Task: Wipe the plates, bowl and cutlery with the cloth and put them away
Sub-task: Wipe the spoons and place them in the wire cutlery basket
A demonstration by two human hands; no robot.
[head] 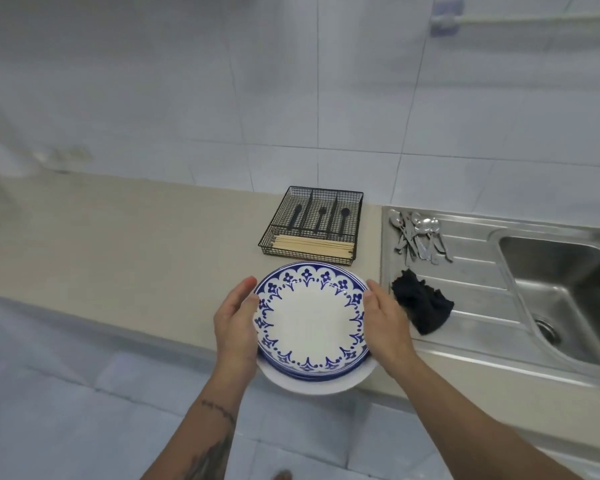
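Both hands, left [236,323] and right [387,323], clasp the plates [312,320] from opposite sides, steadying the stack for carrying off the table [136,244].

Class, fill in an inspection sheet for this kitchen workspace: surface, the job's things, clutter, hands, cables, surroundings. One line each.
Surface: beige stone-look countertop, joined on the right by a steel draining board and sink.
Job's things: stack of blue-patterned white plates on a plain white plate, overhanging the counter edge; dark crumpled cloth and loose steel spoons on the draining board.
Clutter: black wire cutlery tray holding black cutlery and wooden chopsticks.
Hands: left hand and right hand hold the stack by its sides, fingers curled at the rim.
Cables: nothing seen.
Surroundings: white tiled wall; pale tiled floor.
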